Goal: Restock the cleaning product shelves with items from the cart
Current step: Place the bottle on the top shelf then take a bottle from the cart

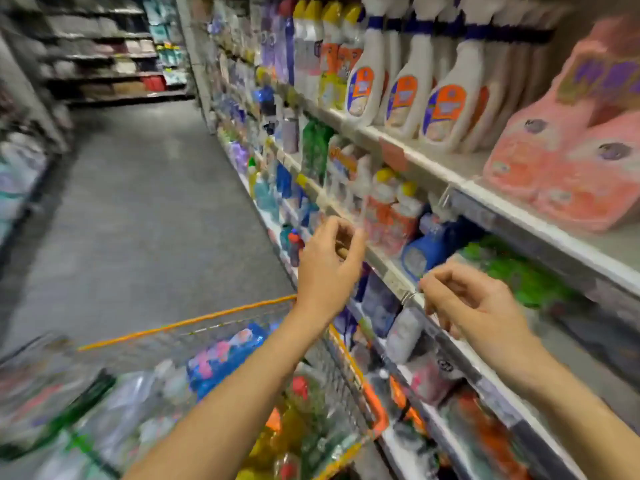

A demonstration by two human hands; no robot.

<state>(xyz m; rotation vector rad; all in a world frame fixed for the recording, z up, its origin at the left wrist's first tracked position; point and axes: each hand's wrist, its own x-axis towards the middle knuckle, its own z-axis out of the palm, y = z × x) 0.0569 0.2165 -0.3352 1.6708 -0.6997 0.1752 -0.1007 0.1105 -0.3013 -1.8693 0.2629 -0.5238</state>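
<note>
Left grip: your left grip [329, 261] is raised in front of the middle shelf edge [381, 263], fingers curled toward the thumb. Something small and tan shows between them, but the blur hides whether you hold it.
Right grip: your right grip [474, 303] is up beside it, lower and further right, with its fingers curled too. Its fingertips [424, 289] meet at a thin wire hook [409, 296] on that same edge (I cannot tell whether you pinch the wire or only touch it).
Cart: the cart [187, 322] has an orange rim and sits below your forearms, its right side just beside the lower shelves.
Stock: the goods lie in the cart. There is a blue pack [221, 362] with pink flowers in the middle, yellow bottles [280, 434] nearer you, and clear bags to the left.
Top shelf: white sprayers [405, 98] with orange labels stand upright in a row, and pink jugs [554, 161] stand to their right.
Middle shelf: a blue bottle [427, 249] sits between your two grips, further back. Green packs [519, 271] lie just behind your right one.
Aisle: grey floor [156, 202] runs ahead to the left of the shelves.
</note>
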